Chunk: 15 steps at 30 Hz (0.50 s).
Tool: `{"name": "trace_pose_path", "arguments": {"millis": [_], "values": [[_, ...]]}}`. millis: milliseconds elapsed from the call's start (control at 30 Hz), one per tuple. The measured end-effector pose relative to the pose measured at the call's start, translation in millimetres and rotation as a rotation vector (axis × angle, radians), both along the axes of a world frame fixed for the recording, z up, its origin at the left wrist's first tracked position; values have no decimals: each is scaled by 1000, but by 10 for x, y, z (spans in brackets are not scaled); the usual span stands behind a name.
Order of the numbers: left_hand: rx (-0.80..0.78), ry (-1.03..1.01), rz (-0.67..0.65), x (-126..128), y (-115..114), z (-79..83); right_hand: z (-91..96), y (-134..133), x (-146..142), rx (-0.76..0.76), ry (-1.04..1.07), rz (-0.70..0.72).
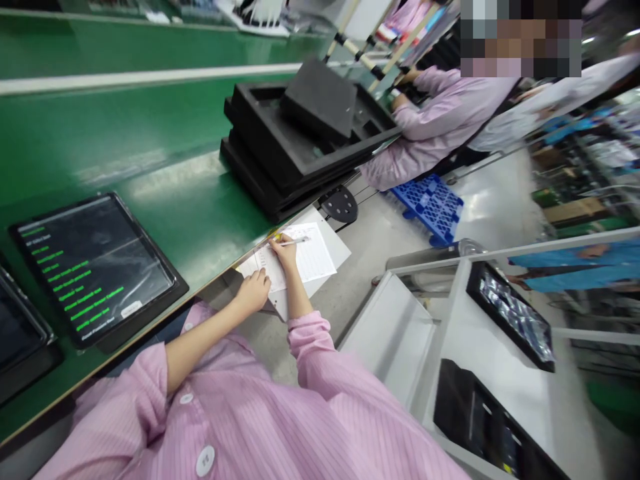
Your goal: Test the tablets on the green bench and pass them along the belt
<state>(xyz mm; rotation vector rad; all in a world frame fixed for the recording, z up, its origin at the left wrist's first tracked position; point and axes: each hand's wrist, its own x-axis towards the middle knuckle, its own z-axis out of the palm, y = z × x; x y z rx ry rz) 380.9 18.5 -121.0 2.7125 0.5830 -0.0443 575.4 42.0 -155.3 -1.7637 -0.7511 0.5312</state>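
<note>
My right hand (285,252) is closed around a white pen (299,241), its tip end toward the paper. Beneath it lie printed sheets of paper (317,259) on a pale board (334,241) at the green workbench's edge. My left hand (255,289) rests on the near part of the sheets, fingers extended and nothing visible in them. Left of my hands, a tablet (100,263) with lines of green text on its dark screen lies on a black base. Fine writing on the sheets is too small to read.
Stacked black trays (305,157) stand on the green workbench (165,153) beyond the papers. A second dark screen (20,320) lies at far left. A co-worker in a pink sleeve (440,127) sits ahead, near a blue pallet (433,207). At right, a white rack (500,333) holds black trays.
</note>
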Motion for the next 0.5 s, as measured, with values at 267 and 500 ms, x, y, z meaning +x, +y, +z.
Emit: {"name": "trace_pose_path", "arguments": {"millis": [267, 500], "values": [[184, -99, -24, 16, 31, -136, 335, -539, 46, 140, -14, -64], [249, -335, -214, 230, 553, -918, 399, -707, -63, -75, -478, -193]]}}
